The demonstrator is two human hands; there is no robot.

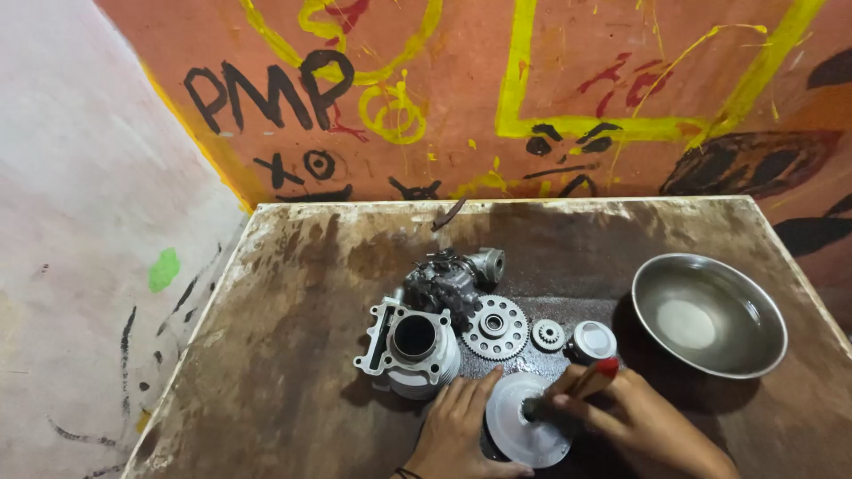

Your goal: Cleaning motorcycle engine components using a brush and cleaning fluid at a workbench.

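My left hand rests on the rim of a round pale metal disc part at the table's near edge and steadies it. My right hand grips a brush with a red and wooden handle, its bristles pressed onto the disc's middle. Just beyond stand a grey engine cylinder block, a large toothed sprocket, a small gear and a small round white-topped part.
A dark carburettor-like assembly lies behind the cylinder. A steel bowl holding liquid sits at the right. The stained wooden table meets a painted orange wall at the back; a pale wall lies left.
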